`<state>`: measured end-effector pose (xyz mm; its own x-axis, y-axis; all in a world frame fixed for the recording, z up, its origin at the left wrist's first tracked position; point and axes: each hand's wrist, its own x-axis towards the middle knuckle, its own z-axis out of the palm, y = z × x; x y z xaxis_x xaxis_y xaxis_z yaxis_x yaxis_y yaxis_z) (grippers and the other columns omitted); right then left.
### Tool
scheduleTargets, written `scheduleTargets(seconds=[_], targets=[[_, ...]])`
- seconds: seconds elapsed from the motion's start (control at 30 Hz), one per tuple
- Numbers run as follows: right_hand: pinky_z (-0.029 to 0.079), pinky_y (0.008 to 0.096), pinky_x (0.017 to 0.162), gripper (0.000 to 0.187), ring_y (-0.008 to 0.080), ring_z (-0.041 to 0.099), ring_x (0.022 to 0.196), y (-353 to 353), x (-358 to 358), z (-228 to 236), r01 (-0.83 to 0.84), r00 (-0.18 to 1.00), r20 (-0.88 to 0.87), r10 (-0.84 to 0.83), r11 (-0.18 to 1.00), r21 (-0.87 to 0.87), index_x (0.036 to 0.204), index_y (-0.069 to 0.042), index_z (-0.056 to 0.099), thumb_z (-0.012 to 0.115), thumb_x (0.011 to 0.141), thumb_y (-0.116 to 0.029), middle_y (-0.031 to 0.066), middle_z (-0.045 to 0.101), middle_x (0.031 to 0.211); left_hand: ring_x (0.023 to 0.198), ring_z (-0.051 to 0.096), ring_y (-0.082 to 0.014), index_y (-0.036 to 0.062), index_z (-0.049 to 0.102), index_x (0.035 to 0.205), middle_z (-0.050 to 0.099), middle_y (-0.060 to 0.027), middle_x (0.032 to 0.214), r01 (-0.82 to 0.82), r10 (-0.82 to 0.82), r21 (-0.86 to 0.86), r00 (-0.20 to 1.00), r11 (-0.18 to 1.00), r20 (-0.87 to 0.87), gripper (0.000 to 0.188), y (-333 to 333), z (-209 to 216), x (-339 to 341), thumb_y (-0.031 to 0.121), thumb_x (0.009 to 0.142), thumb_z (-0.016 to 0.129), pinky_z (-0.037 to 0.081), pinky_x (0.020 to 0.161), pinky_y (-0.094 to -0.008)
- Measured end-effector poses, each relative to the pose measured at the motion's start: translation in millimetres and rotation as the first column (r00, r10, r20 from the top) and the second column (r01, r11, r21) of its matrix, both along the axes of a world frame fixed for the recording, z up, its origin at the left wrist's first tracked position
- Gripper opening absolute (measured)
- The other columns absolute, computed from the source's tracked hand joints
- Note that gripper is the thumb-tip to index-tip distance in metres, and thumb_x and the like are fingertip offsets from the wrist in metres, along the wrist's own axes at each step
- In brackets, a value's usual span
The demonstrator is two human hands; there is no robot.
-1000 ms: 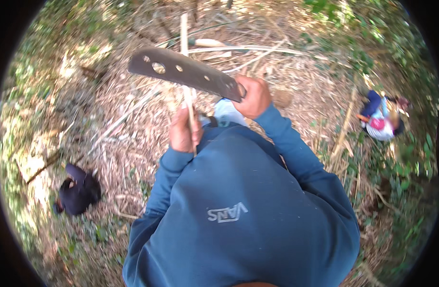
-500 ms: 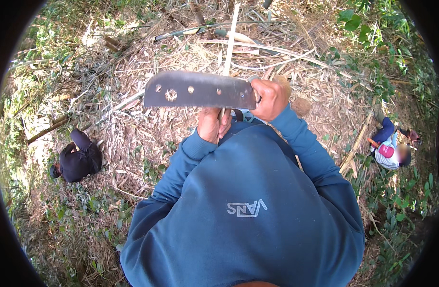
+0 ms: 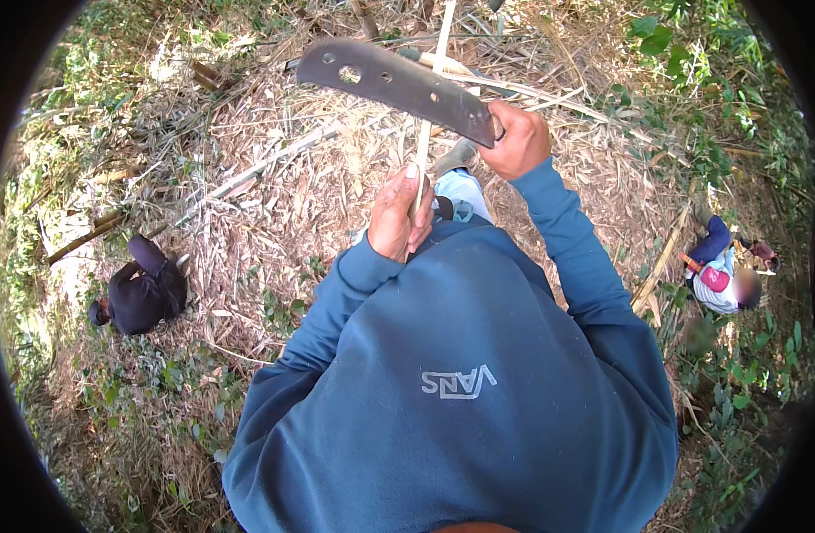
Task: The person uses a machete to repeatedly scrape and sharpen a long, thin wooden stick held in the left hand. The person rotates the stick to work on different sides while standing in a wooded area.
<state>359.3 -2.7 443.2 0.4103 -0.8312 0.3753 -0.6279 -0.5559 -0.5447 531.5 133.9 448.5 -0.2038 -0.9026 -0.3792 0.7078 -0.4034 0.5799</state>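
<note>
My right hand (image 3: 517, 140) is closed round the handle of a machete (image 3: 394, 87), a broad dark blade with several holes in it. The blade points to the far left and lies across a long pale bamboo strip (image 3: 424, 147); whether the two touch I cannot tell. Close to my body, my left hand (image 3: 396, 213) grips the strip's near end between thumb and fingers. From there the strip runs away from me and past the top edge of the picture.
Dry leaves and bamboo shavings cover the ground (image 3: 274, 209). Split bamboo pieces (image 3: 532, 96) lie beyond the blade. One person in dark clothes (image 3: 147, 289) is low on the left; another person (image 3: 714, 266) is on the right. Green leafy plants (image 3: 745, 373) grow around.
My right hand has moved the machete away from my body along the strip, its tip now angled farther out. My left hand keeps its hold near my body.
</note>
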Motion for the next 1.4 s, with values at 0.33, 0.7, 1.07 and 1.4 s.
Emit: scheduleTargets(seconds=[0.33,0.7,1.07,1.4], targets=[[0.039,0.0387,0.048,0.029,0.0235,0.054,0.045,-52,-24,7,0.303,0.952,-0.092,-0.293,0.945,0.125,0.07,-0.003,0.062,0.069,0.076,-0.03,0.01,0.053,0.051,0.035,0.032,-0.0069,0.0082,0.041,0.09,0.043,-0.0008,0.057,0.038,-0.035,-0.031,0.995,0.999,0.094,0.029,1,1,-5,0.034,0.102,0.037,0.028,0.03,-0.0204],[0.041,0.0345,0.048,0.017,0.0184,0.053,0.045,22,-36,-11,0.134,0.971,0.116,-0.209,0.878,0.459,0.075,0.0,0.062,0.067,0.076,-0.016,0.0086,0.054,0.053,0.051,0.046,-0.0065,0.0039,0.044,0.111,0.053,-0.0031,0.074,-0.097,0.11,-0.057,0.929,0.994,0.353,0.024,-14,10,-4,0.026,0.101,0.043,0.038,0.042,-0.0191],[0.045,0.0387,0.054,0.014,0.0361,0.059,0.057,48,-6,0,-0.051,0.999,0.014,0.049,0.961,0.272,0.073,-0.002,0.061,0.068,0.071,-0.013,0.0178,0.058,0.062,0.048,0.042,-0.0058,0.003,0.048,0.109,0.051,-0.0026,0.072,-0.118,0.113,-0.007,0.93,0.993,0.351,0.019,-14,9,-9,0.018,0.101,0.041,0.033,0.041,-0.0193],[0.044,0.0371,0.051,0.017,0.0339,0.058,0.053,41,5,-4,-0.103,0.995,0.021,0.101,0.975,0.197,0.075,-0.002,0.061,0.071,0.07,-0.015,0.0167,0.056,0.06,0.045,0.036,-0.0046,0.0046,0.044,0.113,0.045,-0.0002,0.068,-0.101,0.088,0.028,0.951,0.994,0.295,0.017,-9,10,0,0.017,0.101,0.04,0.031,0.04,-0.0193]])
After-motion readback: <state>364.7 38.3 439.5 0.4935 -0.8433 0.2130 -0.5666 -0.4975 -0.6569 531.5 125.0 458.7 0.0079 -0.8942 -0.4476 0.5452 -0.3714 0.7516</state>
